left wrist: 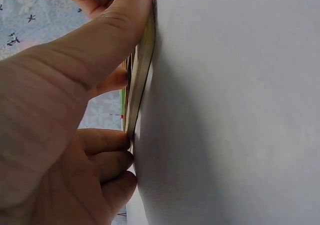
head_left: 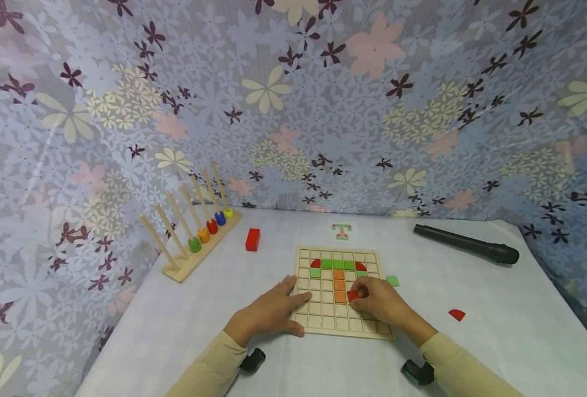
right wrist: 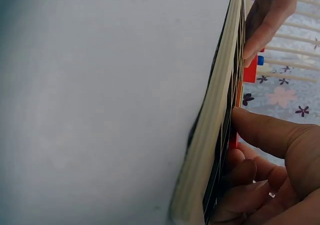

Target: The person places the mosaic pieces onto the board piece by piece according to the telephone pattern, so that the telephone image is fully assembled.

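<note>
A wooden grid board [head_left: 318, 324] lies on the table. Along its upper part runs a row of green squares [head_left: 338, 264] with a red quarter-round at each end; orange squares [head_left: 339, 285] form a column below. My right hand [head_left: 381, 300] pinches a red quarter-round piece [head_left: 353, 296] low over the board, just right of the lowest orange square. My left hand [head_left: 269, 310] rests on the board's left side with fingers spread, its thumb at the near edge. In the right wrist view, the right thumb [right wrist: 265, 130] partly hides the red piece.
Loose on the right lie a green square [head_left: 393, 281] and a red quarter-round [head_left: 457, 315]. Behind the board is a pattern card [head_left: 343, 232]. A pegged bead stand [head_left: 194, 264] and a red block [head_left: 253, 240] stand left; a black microphone [head_left: 464, 243] lies back right.
</note>
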Demonstrator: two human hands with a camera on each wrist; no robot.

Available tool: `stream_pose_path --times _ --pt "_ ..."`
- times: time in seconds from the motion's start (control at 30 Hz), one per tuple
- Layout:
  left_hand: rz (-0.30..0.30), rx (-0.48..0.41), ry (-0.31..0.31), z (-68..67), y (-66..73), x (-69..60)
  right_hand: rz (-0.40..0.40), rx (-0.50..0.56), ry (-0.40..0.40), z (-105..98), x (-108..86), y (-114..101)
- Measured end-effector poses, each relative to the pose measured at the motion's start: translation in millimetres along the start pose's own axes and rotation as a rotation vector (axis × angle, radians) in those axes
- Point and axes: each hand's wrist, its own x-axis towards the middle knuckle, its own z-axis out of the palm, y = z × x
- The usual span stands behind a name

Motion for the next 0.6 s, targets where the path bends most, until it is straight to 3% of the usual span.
stream_pose_path --times 0.43,0.6 --pt "-0.008 0.001 0.001 -1.4 2.0 0.8 -0.023 0.054 -0.029 -4 -2.6 4" --pt "0.003 -0.001 -0.004 -1.0 0.8 1.4 -0.027 0.105 -0.034 -17 -11.4 8"
